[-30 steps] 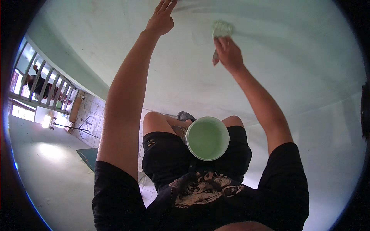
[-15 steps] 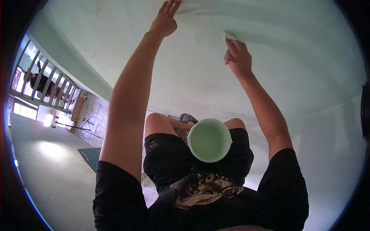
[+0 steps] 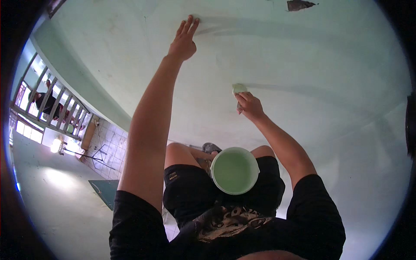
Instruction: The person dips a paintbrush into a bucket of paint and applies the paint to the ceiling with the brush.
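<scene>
My left hand [image 3: 183, 41] is raised against the pale green wall [image 3: 195, 104], its fingers stretched out and resting on the surface, holding nothing. Lower and to the right, my right hand [image 3: 251, 105] grips a small paintbrush [image 3: 239, 89]. Pale green paint coats the brush's head, which meets the wall; part of the handle shows below my fingers. Between my thighs a white bucket [image 3: 235, 193] sits in my lap, its mouth facing up. Light green paint [image 3: 234, 172] is inside it, and neither hand touches it.
A dark hole or patch [image 3: 300, 5] marks the wall at the top. Leftward, a wooden railing [image 3: 56, 108] stands before another person [image 3: 48, 104]. A lit lamp [image 3: 56, 145] on a tripod stands over the tiled floor [image 3: 113, 149]. A dark green panel [image 3: 105, 193] is nearby.
My right hand has moved down and a little left along the wall with the paintbrush. My left hand appears lower in view, still against the wall, as the whole view has shifted slightly upward.
</scene>
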Tool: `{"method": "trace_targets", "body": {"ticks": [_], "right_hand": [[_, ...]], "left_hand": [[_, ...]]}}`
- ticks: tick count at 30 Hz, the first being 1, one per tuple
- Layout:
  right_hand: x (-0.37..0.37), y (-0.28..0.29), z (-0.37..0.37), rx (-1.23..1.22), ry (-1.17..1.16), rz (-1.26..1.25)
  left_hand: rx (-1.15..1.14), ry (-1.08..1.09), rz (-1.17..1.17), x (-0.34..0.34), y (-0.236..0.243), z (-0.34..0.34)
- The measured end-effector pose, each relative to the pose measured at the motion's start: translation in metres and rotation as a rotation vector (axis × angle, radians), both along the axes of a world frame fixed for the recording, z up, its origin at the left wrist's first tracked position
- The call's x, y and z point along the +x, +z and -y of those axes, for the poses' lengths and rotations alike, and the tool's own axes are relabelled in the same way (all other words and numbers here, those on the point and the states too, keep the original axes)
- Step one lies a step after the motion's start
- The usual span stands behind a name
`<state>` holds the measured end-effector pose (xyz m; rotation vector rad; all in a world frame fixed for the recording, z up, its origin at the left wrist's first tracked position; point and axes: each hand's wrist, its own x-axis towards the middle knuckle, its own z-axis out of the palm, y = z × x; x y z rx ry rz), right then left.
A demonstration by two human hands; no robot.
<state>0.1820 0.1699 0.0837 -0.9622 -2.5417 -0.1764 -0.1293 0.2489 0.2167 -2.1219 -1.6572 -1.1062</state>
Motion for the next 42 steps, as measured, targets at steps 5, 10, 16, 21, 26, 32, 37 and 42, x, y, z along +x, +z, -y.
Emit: {"method": "trace_targets", "body": {"ticks": [5, 10, 16, 21, 26, 32, 37, 42], "right_hand": [[-0.005, 0.062, -0.037, 0.349, -0.068, -0.126], [-0.023, 0.174, -0.025, 0.574, -0.205, -0.232], [-0.016, 0.11, -0.032, 0.47, -0.096, -0.117], [0.002, 0.005, -0.026, 0.09, -0.068, -0.054], [-0.009, 0.004, -0.003, -0.009, -0.074, 0.026], [-0.008, 0.131, -0.055, 0.472, -0.128, -0.139], [-0.022, 0.214, -0.031, 0.749, 0.008, -0.316], [-0.014, 0.098, -0.043, 0.495, -0.014, -0.066]], "left_hand": [[0.007, -0.001, -0.002, -0.002, -0.006, -0.006], [-0.049, -0.012, -0.069, -0.002, 0.012, 0.0], [-0.022, 0.004, -0.048, -0.003, 0.009, -0.005], [-0.008, -0.014, -0.068, 0.001, 0.009, -0.004], [0.009, 0.039, -0.036, -0.002, -0.005, -0.003], [-0.005, 0.054, -0.023, 0.001, -0.004, -0.006], [-0.041, 0.02, -0.032, 0.002, 0.008, 0.003], [-0.023, 0.024, -0.022, 0.001, -0.005, -0.005]]}}
